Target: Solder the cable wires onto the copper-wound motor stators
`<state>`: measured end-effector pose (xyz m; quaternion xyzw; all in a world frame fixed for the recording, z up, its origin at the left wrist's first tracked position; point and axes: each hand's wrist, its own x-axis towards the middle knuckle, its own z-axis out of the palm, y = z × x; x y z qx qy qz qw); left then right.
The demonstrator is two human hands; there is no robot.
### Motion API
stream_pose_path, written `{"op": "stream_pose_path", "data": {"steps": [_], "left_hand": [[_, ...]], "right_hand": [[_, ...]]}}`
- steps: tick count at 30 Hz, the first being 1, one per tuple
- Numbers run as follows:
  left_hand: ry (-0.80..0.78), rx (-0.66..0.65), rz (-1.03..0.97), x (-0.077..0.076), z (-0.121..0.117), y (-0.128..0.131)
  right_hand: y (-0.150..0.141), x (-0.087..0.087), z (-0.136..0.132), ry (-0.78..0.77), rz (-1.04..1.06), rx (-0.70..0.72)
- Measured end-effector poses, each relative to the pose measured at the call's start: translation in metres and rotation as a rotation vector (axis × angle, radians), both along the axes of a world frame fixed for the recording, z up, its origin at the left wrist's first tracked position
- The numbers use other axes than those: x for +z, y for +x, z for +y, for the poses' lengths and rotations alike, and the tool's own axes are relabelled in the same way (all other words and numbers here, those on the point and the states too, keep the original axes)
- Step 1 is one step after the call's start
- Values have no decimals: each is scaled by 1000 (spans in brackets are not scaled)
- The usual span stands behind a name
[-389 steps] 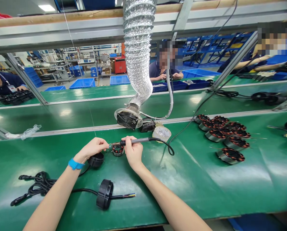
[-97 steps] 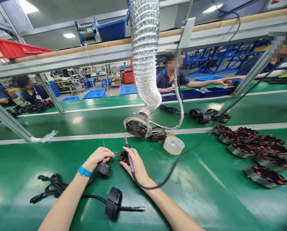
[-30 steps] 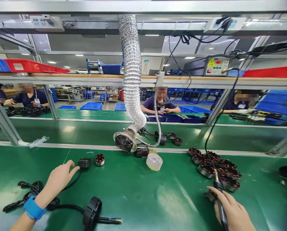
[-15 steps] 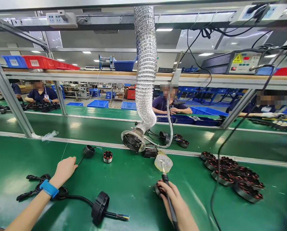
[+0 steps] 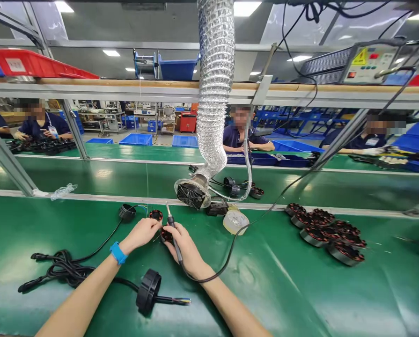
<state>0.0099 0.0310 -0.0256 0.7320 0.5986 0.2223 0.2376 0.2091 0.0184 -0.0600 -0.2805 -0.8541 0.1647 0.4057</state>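
Note:
My right hand [image 5: 184, 244] is closed around a black soldering iron [image 5: 173, 232], its tip pointing up and away from me. The same hand's fingers also steady a small stator with red-and-black windings [image 5: 165, 235] on the green bench. My left hand [image 5: 143, 232], with a blue wristband [image 5: 117, 252], pinches the left side of that stator. Just beyond lie another stator [image 5: 156, 215] with thin wires and a black round cap [image 5: 127, 213] on a cable.
A second black cap [image 5: 148, 291] with bare wire ends lies near me, its cable bundled at the left [image 5: 55, 271]. Behind stand a fume-extractor fan [image 5: 191, 193] on a silver duct and a tape roll [image 5: 235, 221]. Several stators [image 5: 325, 231] sit right. Other people work opposite.
My right hand carried a stator and the iron from the pile at the right to the middle. My left hand moved right from the cable to meet it. The camera tilted down.

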Motion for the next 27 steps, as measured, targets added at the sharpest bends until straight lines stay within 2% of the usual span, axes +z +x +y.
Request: {"op": "stream_pose_path", "data": {"steps": [4, 10, 14, 17, 19, 22, 24, 27], "left_hand": [[-65, -35, -71, -9, -4, -8], [-162, -46, -148, 0, -8, -23], [-337, -109, -381, 5, -5, -20], [-470, -16, -635, 3, -2, -8], [-483, 55, -701, 1, 0, -1], [-329, 89, -564, 0, -1, 0], [-239, 37, -402, 1, -5, -6], [-284, -103, -236, 5, -13, -17]], "right_hand": [[3, -13, 6, -56, 90, 11], [2, -14, 15, -174, 161, 90], [1, -10, 15, -197, 167, 95], [2, -8, 12, -188, 162, 88], [1, -7, 10, -177, 161, 70], [1, -6, 8, -181, 173, 17], [0, -6, 7, -191, 186, -1], [1, -7, 8, -206, 198, 9]]}}
